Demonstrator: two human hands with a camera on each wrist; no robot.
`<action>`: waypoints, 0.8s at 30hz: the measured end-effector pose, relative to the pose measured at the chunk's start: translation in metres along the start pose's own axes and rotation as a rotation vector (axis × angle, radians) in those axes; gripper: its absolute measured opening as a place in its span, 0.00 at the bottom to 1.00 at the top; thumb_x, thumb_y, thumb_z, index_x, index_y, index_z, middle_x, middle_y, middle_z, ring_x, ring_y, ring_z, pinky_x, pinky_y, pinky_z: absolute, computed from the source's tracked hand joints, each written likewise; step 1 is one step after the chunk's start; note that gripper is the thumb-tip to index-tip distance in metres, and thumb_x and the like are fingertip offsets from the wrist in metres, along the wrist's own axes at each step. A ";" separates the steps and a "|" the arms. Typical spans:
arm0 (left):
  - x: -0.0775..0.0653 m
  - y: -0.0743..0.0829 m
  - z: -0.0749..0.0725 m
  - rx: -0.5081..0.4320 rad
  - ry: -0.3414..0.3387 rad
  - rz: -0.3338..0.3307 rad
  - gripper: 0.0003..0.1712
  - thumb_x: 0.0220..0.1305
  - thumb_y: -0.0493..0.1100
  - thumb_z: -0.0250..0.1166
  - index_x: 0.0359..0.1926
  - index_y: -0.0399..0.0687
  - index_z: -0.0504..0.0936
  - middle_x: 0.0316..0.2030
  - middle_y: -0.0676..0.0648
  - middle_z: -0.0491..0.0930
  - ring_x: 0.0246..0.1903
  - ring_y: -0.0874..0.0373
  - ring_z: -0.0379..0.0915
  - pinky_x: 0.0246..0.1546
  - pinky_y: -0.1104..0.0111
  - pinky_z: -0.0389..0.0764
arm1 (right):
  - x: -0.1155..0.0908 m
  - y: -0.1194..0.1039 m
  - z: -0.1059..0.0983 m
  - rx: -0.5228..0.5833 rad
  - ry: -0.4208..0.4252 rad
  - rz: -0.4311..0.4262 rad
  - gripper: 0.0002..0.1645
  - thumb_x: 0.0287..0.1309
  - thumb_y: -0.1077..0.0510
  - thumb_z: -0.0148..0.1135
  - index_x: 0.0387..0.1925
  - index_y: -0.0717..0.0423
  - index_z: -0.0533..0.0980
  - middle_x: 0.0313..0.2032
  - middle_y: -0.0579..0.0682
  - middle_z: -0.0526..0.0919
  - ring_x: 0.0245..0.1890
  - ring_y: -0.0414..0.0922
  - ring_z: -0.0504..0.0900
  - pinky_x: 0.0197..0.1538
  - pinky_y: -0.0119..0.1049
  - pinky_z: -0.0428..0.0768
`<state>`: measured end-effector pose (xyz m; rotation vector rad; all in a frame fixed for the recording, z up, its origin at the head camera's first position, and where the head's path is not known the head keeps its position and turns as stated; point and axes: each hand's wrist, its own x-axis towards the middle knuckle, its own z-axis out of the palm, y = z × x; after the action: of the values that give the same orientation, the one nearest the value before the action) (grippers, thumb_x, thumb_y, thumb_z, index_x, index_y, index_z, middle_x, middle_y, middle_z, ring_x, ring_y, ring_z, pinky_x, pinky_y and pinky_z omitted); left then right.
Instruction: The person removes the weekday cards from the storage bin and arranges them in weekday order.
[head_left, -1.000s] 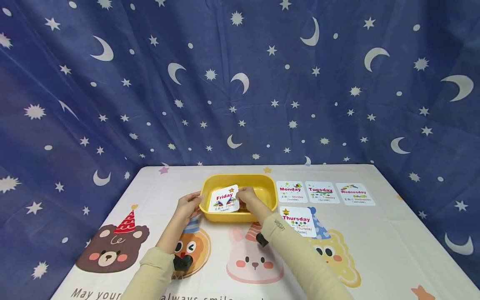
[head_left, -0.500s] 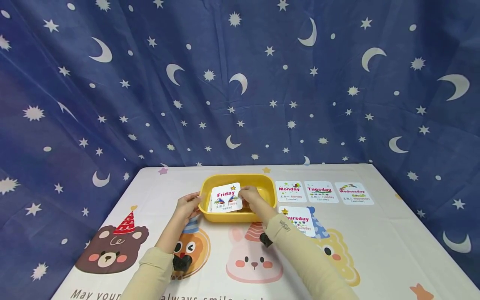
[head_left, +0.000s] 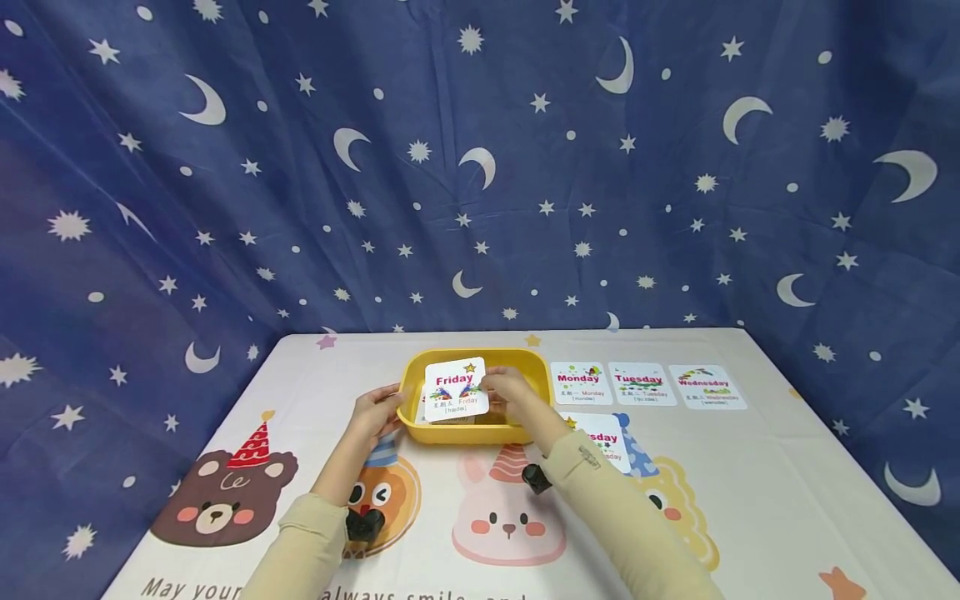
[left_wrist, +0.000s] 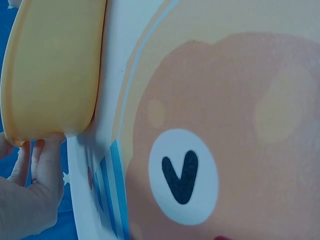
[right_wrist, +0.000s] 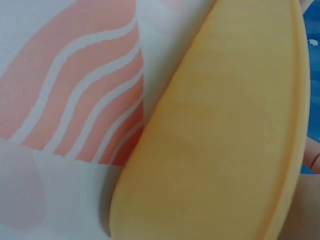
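A yellow plastic tray (head_left: 517, 433) stands at the middle of the table, its outer wall (left_wrist: 55, 65) filling part of the left wrist view. My left hand (head_left: 375, 412) holds the tray's left end, with fingers (left_wrist: 50, 155) against the wall below the rim. My right hand (head_left: 510, 392) pinches the right edge of the white Friday card (head_left: 456, 390), which is tilted up above the tray. Behind that card, another white card (head_left: 422, 414) partly shows inside the tray. In the right wrist view the tray wall hides most of the hand.
Right of the tray, a Monday card (head_left: 579, 383), a Tuesday card (head_left: 642, 384) and a Wednesday card (head_left: 707, 387) lie in a row. A Thursday card (head_left: 603, 442) lies below them, partly behind my right sleeve (head_left: 615, 508). A blue starry curtain (head_left: 480, 208) rises behind the table.
My right hand has lifted the Friday card up and slightly right, uncovering a card beneath. My right forearm now covers more of the Thursday card. The left hand stays put.
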<state>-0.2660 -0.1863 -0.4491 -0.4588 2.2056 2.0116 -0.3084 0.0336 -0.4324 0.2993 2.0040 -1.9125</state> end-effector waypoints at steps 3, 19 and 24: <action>0.000 0.001 0.000 -0.006 0.000 -0.001 0.25 0.69 0.38 0.53 0.65 0.35 0.65 0.57 0.33 0.68 0.40 0.57 0.78 0.38 0.71 0.84 | -0.034 -0.019 -0.001 0.012 -0.003 -0.010 0.21 0.60 0.70 0.50 0.56 0.67 0.66 0.35 0.56 0.77 0.22 0.42 0.72 0.26 0.28 0.76; 0.000 0.001 0.000 -0.011 0.003 -0.003 0.25 0.69 0.38 0.53 0.65 0.35 0.65 0.56 0.34 0.69 0.37 0.60 0.78 0.37 0.72 0.84 | -0.024 -0.006 -0.024 0.058 -0.077 -0.052 0.23 0.58 0.69 0.54 0.56 0.63 0.66 0.36 0.54 0.79 0.23 0.39 0.77 0.26 0.29 0.82; 0.001 0.000 -0.001 -0.002 0.000 -0.003 0.26 0.69 0.39 0.53 0.65 0.36 0.65 0.57 0.33 0.69 0.36 0.60 0.77 0.38 0.71 0.84 | -0.031 -0.008 -0.030 0.087 -0.116 -0.056 0.22 0.59 0.70 0.53 0.55 0.63 0.65 0.35 0.52 0.78 0.23 0.38 0.77 0.27 0.28 0.81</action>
<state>-0.2667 -0.1870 -0.4495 -0.4623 2.2016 2.0132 -0.2860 0.0658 -0.4122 0.1514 1.8769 -2.0061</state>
